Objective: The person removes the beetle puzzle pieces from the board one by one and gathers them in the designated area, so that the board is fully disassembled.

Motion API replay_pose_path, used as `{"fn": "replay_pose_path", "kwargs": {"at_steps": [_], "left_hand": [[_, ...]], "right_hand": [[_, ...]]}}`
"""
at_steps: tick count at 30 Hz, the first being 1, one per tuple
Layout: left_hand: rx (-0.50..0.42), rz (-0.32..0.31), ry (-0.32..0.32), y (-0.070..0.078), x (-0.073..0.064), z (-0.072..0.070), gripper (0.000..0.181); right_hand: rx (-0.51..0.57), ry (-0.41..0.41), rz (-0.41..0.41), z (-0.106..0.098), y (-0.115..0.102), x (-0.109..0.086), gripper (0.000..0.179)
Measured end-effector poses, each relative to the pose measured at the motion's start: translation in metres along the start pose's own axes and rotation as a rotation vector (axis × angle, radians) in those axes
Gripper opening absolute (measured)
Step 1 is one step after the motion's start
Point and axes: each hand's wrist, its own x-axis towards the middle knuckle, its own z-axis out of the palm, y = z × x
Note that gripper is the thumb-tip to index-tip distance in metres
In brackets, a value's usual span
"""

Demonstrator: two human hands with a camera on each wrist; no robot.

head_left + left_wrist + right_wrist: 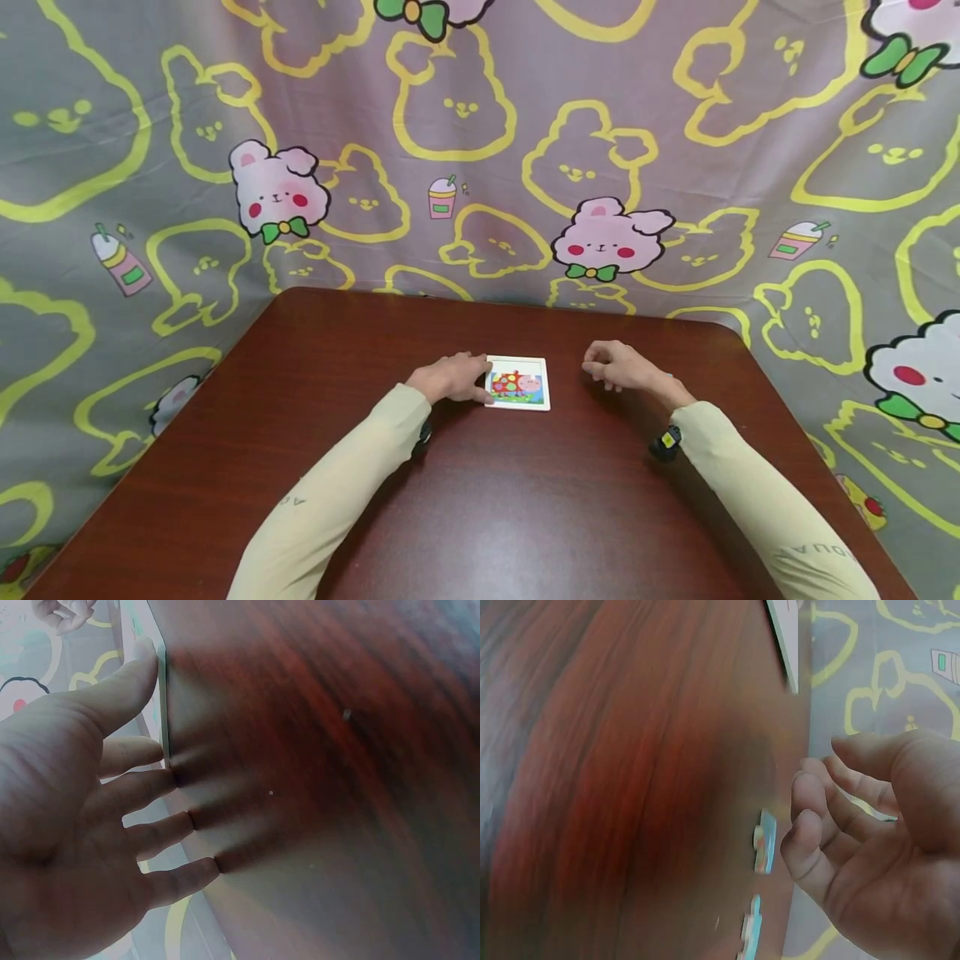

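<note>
A white-framed jigsaw puzzle (517,384) lies flat on the table; its picture shows a red creature with coloured spots and a pink face, and the upper strip inside the frame is white. At its left edge rests my left hand (452,377), fingers stretched out, with the thumb near the lower corner. In the left wrist view those fingertips touch the tabletop beside the frame. To the right of the puzzle hovers my right hand (621,367), its fingers loosely bent around nothing. Close by it, the right wrist view shows a puzzle piece (766,841) and another puzzle piece (750,930) on the table.
The dark red-brown table (480,508) has rounded far corners. A grey curtain (480,183) with yellow outlines and cartoon bunnies hangs close behind its far edge and along both sides. A dark wrist device (665,443) sits below the right sleeve.
</note>
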Motion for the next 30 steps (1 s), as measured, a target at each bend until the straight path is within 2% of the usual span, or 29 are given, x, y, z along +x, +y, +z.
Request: {"fn": "replay_pose_path", "kwargs": {"at_steps": [15, 30], "left_hand": [[0.007, -0.006, 0.010, 0.000, 0.000, 0.000, 0.068], [0.008, -0.001, 0.004, 0.001, 0.000, 0.000, 0.066]], "right_hand": [[0.018, -0.036, -0.041, 0.025, -0.032, 0.023, 0.012], [-0.049, -0.101, -0.097, 0.046, -0.058, 0.041, 0.023]]}}
